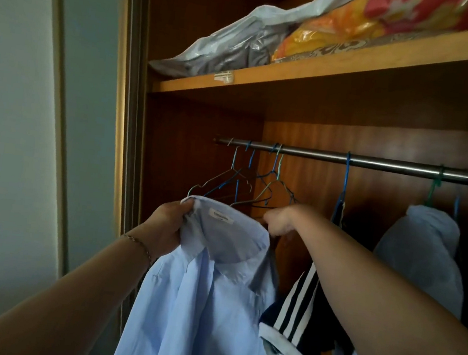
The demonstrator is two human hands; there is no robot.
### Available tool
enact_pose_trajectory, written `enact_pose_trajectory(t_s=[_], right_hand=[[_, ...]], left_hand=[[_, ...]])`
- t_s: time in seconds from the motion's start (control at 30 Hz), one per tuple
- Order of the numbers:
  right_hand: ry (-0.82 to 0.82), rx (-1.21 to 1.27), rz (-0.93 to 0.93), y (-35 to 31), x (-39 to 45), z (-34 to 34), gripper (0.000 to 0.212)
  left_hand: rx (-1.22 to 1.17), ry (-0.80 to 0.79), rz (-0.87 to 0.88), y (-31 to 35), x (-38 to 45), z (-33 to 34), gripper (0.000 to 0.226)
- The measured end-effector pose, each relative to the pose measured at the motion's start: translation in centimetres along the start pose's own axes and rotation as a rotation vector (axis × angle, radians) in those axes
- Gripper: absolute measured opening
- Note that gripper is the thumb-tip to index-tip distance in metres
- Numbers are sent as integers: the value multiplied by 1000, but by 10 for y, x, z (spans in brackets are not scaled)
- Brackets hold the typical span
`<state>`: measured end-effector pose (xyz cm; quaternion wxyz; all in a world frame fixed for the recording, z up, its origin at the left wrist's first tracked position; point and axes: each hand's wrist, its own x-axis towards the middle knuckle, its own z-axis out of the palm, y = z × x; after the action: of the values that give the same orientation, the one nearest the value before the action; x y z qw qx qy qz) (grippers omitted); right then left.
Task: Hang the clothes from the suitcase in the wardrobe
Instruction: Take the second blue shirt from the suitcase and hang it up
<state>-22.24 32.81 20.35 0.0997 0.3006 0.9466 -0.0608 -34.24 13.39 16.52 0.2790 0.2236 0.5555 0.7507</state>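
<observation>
A light blue collared shirt [207, 299] hangs from my left hand [167, 226], which grips its collar at the left end. My right hand [280, 222] is closed around the lower bar of a wire hanger [265, 198] just right of the collar. That hanger is one of several empty wire hangers bunched at the left end of the metal rail [388, 165]. Inside the open wooden wardrobe, a dark garment with white stripes [300, 301] hangs on a blue hanger behind my right forearm. The suitcase is out of view.
Another pale blue garment [422, 257] hangs at the right on a green hanger. The shelf [296, 79] above the rail holds a plastic bag with grey cloth [242, 44] and a bright orange and red bundle [375, 24]. The wardrobe's side frame [127, 106] stands at the left.
</observation>
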Motion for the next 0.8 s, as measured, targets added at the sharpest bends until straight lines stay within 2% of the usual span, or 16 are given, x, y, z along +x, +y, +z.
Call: enact_pose_trajectory(t_s=[0.13,0.3,0.4,0.5,0.63,0.73,0.8], right_hand=[[21,167,41,17,6,-15,34],[342,316,75,39,33,-31,32],[454,412,81,51,53,-40,37],[466,463,90,55,67,-47,50],[459,564,56,55,82,-55,53],[430,629,33,57,93,-56,63],[433,618,20,61,98,-57,61]], left_hand=[[49,45,3,4,3,30,29],[67,34,31,6,15,60,23],[111,38,45,6,25,73,23],[179,53,56,9,33,81,20],[235,31,83,15,39,96,30],[246,14,81,18,48,107,25],[246,11,86,19,54,114,21]])
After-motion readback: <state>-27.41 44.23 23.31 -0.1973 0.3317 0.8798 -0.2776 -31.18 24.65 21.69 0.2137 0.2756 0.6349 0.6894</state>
